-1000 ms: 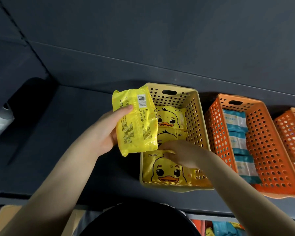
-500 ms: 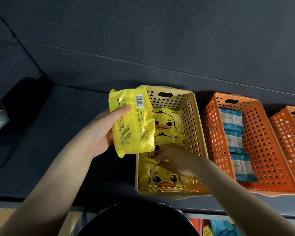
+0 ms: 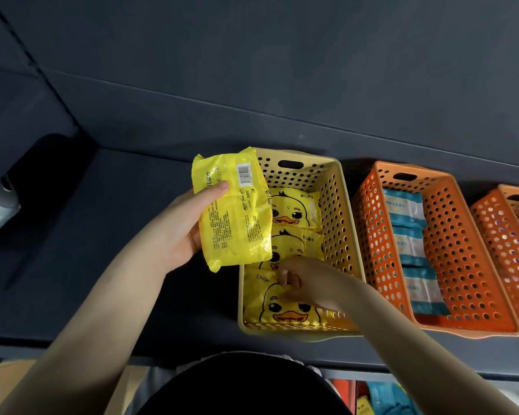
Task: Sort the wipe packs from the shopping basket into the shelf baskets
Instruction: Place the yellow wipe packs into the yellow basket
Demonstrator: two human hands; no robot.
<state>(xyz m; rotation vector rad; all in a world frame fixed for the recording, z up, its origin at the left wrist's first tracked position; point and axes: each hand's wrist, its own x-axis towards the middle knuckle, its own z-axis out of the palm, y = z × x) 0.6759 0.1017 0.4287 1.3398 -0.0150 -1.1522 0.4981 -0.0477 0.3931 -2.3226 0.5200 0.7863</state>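
I hold a yellow pack [image 3: 234, 214] in my left hand [image 3: 177, 232], thumb across its printed back. It sits upright over the left rim of the yellow basket [image 3: 339, 205]. My right hand [image 3: 309, 284] is down inside that basket, fingers curled at the top edge of the front pack [image 3: 285, 313]; I cannot tell whether they pinch it or only push it. Two more duck packs [image 3: 294, 211] lie in a row behind it. The orange basket [image 3: 468, 265] just beside holds blue packs [image 3: 408, 235], so yellow goes here.

I judge this to be the placing step, with the right hand making room. Next I need a gap in the row. Then I turn the held pack to match the others and slide it in, clear of my right fingers.
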